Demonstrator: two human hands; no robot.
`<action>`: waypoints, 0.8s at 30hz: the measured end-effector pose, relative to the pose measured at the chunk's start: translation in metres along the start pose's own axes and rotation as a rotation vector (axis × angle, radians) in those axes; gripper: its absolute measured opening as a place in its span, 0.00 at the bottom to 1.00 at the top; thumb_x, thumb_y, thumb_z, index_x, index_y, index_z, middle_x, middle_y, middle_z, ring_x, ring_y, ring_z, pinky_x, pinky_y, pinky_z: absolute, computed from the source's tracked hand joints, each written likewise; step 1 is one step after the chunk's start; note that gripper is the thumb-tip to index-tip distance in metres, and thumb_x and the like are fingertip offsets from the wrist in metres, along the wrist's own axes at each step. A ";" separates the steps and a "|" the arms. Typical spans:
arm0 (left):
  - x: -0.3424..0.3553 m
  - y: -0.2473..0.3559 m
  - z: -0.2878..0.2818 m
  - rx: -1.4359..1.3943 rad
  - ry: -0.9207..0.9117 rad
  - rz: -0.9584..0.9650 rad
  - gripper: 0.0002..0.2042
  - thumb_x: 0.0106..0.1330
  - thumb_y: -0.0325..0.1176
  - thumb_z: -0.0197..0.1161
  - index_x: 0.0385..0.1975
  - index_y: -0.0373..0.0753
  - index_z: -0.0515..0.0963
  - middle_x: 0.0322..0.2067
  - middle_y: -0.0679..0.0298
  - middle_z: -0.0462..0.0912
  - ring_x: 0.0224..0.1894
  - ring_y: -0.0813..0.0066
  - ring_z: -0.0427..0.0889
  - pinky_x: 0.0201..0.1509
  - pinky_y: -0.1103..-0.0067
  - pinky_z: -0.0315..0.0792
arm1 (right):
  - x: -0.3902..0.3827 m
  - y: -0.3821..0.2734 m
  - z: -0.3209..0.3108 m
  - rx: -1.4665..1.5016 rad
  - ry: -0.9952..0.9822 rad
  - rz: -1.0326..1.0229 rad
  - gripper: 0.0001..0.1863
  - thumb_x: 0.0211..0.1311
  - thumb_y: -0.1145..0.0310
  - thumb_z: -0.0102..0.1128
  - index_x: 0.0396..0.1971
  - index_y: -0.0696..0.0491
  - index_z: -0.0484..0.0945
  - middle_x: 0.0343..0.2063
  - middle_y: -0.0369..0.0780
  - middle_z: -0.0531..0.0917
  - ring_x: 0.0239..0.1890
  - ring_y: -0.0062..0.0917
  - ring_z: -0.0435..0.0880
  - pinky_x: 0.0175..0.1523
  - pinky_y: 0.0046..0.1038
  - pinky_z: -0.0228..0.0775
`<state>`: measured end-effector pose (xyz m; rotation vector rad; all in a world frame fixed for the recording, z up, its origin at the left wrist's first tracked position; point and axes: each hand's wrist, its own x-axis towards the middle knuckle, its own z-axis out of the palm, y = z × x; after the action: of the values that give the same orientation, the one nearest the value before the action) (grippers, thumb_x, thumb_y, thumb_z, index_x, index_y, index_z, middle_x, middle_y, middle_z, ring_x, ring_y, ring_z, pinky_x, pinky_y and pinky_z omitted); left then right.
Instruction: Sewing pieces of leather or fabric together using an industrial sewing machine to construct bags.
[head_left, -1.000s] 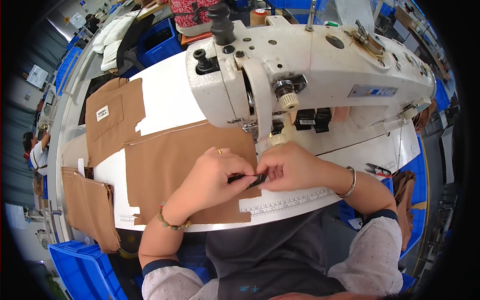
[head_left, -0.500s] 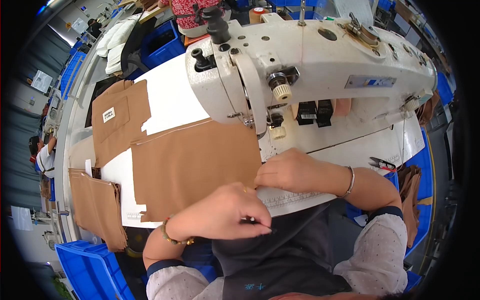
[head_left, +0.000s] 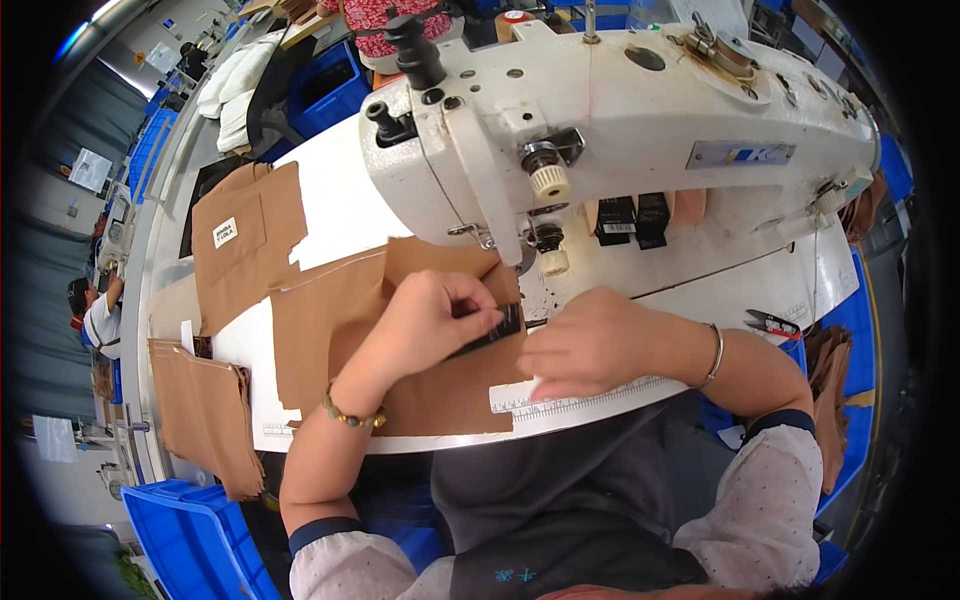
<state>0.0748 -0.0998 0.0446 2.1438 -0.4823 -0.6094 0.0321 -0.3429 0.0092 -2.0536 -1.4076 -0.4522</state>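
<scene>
A large brown fabric panel (head_left: 440, 400) lies on the white machine bed, its upper right part under the head of the sewing machine (head_left: 480, 140). My left hand (head_left: 425, 320) is above this panel, thumb and forefinger pinching a black label (head_left: 497, 326). Close to the panel's right edge is my right hand (head_left: 590, 345), its fingers bent down and partly blurred; whether they grip anything does not show. Below the right fingers, a printed ruler scale (head_left: 570, 400) runs along the bed's front edge.
A brown piece with a white label (head_left: 225, 232) lies to the left. A stack of brown pieces (head_left: 200, 410) hangs over the left edge. Black labels (head_left: 615, 220) sit under the machine arm, and thread snips (head_left: 773, 324) at right. Blue bins (head_left: 190, 530) flank the table.
My left hand has moved up from the front edge onto the panel, bringing the black label with it. The panel is now rumpled near the machine head. My right hand has shifted slightly.
</scene>
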 end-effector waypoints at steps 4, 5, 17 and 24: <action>0.023 -0.016 -0.006 0.063 0.045 -0.035 0.06 0.59 0.29 0.73 0.30 0.33 0.86 0.22 0.63 0.84 0.23 0.79 0.79 0.30 0.79 0.73 | -0.005 -0.012 0.016 -0.225 -0.111 -0.199 0.09 0.53 0.68 0.63 0.29 0.58 0.83 0.28 0.39 0.83 0.20 0.20 0.81 0.22 0.25 0.74; 0.026 -0.019 -0.006 0.064 0.070 -0.024 0.07 0.59 0.30 0.73 0.30 0.33 0.86 0.22 0.63 0.85 0.24 0.79 0.79 0.30 0.79 0.73 | -0.006 -0.013 0.019 -0.278 -0.101 -0.230 0.10 0.49 0.68 0.63 0.29 0.59 0.83 0.29 0.42 0.84 0.20 0.19 0.81 0.21 0.24 0.74; 0.034 -0.007 0.001 0.133 0.107 -0.054 0.06 0.61 0.28 0.73 0.31 0.32 0.85 0.25 0.72 0.83 0.29 0.87 0.75 0.34 0.84 0.72 | -0.009 -0.012 0.021 -0.259 -0.076 -0.240 0.13 0.45 0.69 0.63 0.31 0.62 0.83 0.32 0.50 0.86 0.19 0.21 0.84 0.20 0.24 0.75; 0.032 -0.002 0.001 0.157 0.136 -0.053 0.08 0.60 0.31 0.74 0.30 0.33 0.86 0.23 0.71 0.83 0.26 0.87 0.74 0.32 0.83 0.72 | -0.008 -0.011 0.019 -0.139 -0.082 -0.172 0.09 0.47 0.69 0.63 0.27 0.59 0.80 0.31 0.44 0.85 0.20 0.21 0.83 0.21 0.26 0.75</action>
<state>0.1001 -0.1165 0.0345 2.3359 -0.4111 -0.4632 0.0184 -0.3332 -0.0067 -2.0896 -1.6516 -0.5573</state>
